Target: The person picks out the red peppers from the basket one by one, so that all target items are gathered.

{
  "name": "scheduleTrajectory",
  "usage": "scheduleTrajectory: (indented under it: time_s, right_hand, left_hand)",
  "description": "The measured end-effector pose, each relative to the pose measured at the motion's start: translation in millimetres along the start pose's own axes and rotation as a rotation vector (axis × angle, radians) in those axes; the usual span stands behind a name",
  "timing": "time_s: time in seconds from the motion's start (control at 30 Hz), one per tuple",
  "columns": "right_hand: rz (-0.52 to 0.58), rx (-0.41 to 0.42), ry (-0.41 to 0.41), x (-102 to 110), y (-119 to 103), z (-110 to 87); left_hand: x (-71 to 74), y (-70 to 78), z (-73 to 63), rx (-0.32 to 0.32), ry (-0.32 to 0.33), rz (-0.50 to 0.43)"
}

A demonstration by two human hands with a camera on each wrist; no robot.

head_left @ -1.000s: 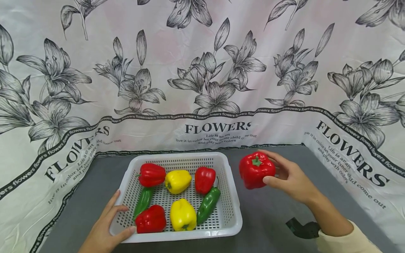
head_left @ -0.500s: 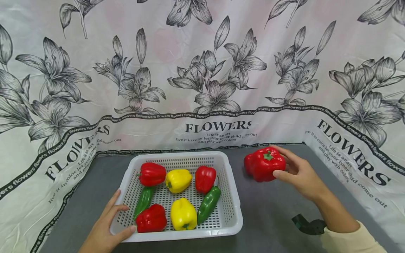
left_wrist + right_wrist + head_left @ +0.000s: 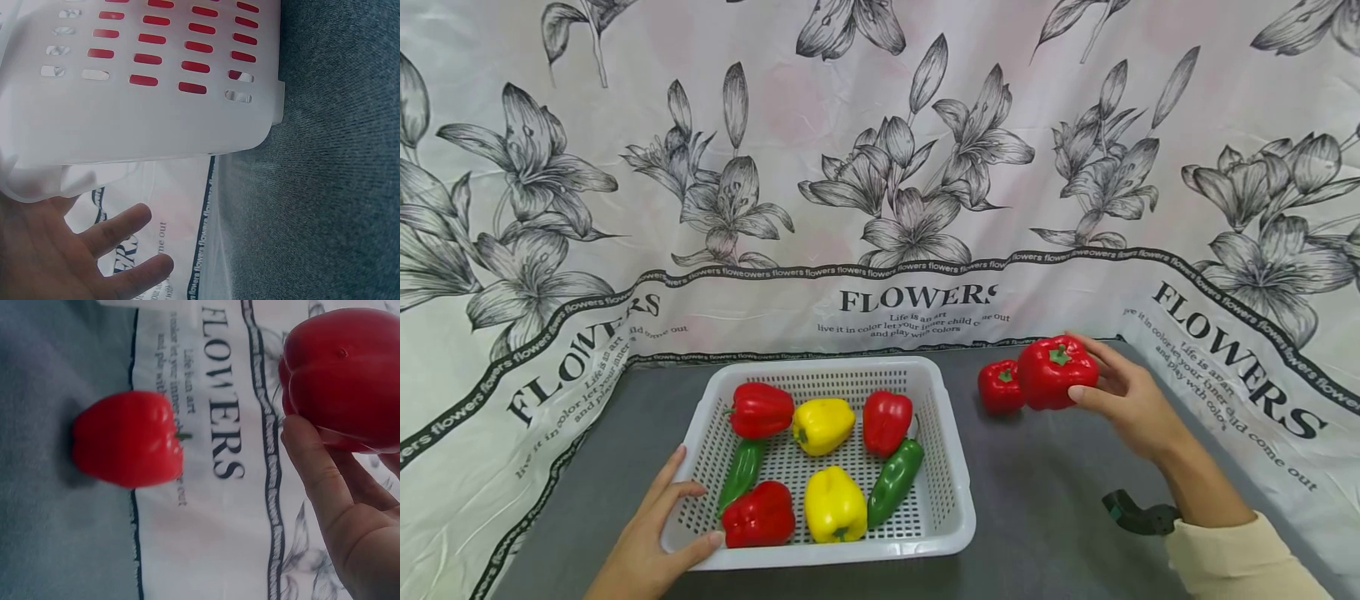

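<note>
My right hand (image 3: 1120, 396) grips a red bell pepper (image 3: 1057, 372) between thumb and fingers, raised above the grey table, green stem up. A second red bell pepper (image 3: 1000, 387) stands on the table just left of it, partly overlapped in the head view. In the right wrist view, the held pepper (image 3: 350, 375) is apart from the standing pepper (image 3: 128, 439). My left hand (image 3: 651, 529) rests at the near left corner of a white perforated plastic basket (image 3: 955, 500), its thumb by the rim. Extended, spread fingers (image 3: 119, 231) show beside the basket wall in the left wrist view.
Inside the basket lie several peppers: red bell peppers (image 3: 762, 411), yellow bell peppers (image 3: 835, 504) and long green peppers (image 3: 895, 483). A flower-printed cloth (image 3: 910, 308) hangs behind and along both sides of the table. A dark curved strap piece (image 3: 1138, 514) shows by the right wrist.
My right hand has moved right and slightly farther back with its red bell pepper, uncovering the red bell pepper standing on the table. The left hand and basket hold their places.
</note>
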State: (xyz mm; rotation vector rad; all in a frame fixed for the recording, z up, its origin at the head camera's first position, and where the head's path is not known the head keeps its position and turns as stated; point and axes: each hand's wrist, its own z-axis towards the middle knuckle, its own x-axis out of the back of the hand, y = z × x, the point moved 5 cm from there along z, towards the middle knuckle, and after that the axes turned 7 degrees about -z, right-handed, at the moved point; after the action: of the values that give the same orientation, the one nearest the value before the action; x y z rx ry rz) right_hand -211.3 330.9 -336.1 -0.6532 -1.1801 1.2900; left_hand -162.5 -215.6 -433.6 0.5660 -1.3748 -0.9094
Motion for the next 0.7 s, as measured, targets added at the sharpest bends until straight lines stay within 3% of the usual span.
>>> scheduleTrajectory:
  time_s: [0.27, 0.7]
  right_hand:
    - [0.103, -0.006, 0.024, 14.8, 17.6, 3.6]
    - [0.141, -0.121, 0.080, 34.7, 53.3, 4.0]
  left_hand:
    - [0.7, 0.1, -0.3, -0.013, -0.002, -0.017]
    - [0.4, 1.6, -0.5, -0.027, 0.006, 0.024]
